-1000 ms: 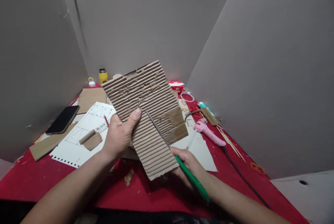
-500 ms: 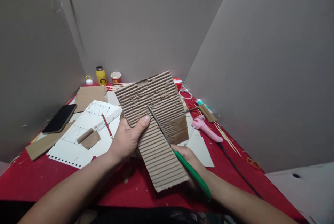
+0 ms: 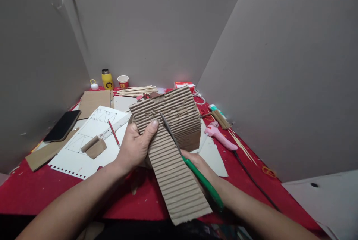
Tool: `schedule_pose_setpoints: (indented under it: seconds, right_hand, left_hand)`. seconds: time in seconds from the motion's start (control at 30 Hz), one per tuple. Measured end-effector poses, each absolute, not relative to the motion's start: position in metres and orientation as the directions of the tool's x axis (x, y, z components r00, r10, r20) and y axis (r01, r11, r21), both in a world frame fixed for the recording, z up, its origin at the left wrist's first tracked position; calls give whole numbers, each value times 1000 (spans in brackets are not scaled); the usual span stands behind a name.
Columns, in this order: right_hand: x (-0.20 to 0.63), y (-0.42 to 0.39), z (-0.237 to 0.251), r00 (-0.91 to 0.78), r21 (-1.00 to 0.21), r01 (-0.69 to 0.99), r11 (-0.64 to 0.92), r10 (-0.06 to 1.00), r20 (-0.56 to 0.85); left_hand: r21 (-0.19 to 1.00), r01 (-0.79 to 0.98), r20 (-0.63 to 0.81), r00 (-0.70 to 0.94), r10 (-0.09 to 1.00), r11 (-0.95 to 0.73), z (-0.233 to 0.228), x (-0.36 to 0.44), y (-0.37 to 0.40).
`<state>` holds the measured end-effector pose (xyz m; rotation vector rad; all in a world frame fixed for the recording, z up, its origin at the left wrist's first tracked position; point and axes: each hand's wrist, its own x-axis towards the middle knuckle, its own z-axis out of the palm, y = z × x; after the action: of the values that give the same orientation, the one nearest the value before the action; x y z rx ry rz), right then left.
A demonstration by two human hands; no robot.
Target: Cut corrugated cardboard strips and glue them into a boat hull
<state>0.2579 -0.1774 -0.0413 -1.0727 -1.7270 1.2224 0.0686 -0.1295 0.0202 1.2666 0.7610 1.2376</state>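
A piece of corrugated cardboard [image 3: 173, 173], its ridges bare, is raised above the table in front of me. My left hand [image 3: 137, 141] grips its left edge, thumb on the ridged face and the other fingers hidden behind. Green-handled scissors [image 3: 203, 180] are in my right hand [image 3: 200, 161], which is partly hidden by the cardboard and the handle. One dark blade lies over the ridged face, its tip just right of my left thumb. A cut runs up from the lower edge, parting a long strip from the wider part.
On the red table [image 3: 117, 199] lie drawn-on paper [image 3: 103, 158], a pencil [image 3: 114, 133], a phone [image 3: 63, 126] and a cardboard sheet [image 3: 95, 102]. A yellow bottle [image 3: 107, 79], paper cup [image 3: 123, 81] and wooden sticks [image 3: 137, 91] stand or lie behind. A pink glue gun [image 3: 220, 137] is at right.
The cardboard's lower strip has swung down and toward me, and its upper part tilts back, uncovering the sticks and a red box behind. The scissors stay in nearly the same place.
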Motion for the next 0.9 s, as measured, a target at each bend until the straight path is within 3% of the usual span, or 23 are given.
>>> schedule_pose_setpoints:
  seconds: [0.9]
  right_hand:
    - [253, -181, -37, -300, -938, 241, 250, 938, 173]
  left_hand:
    - [924, -348, 8, 429, 903, 157, 16, 75, -139]
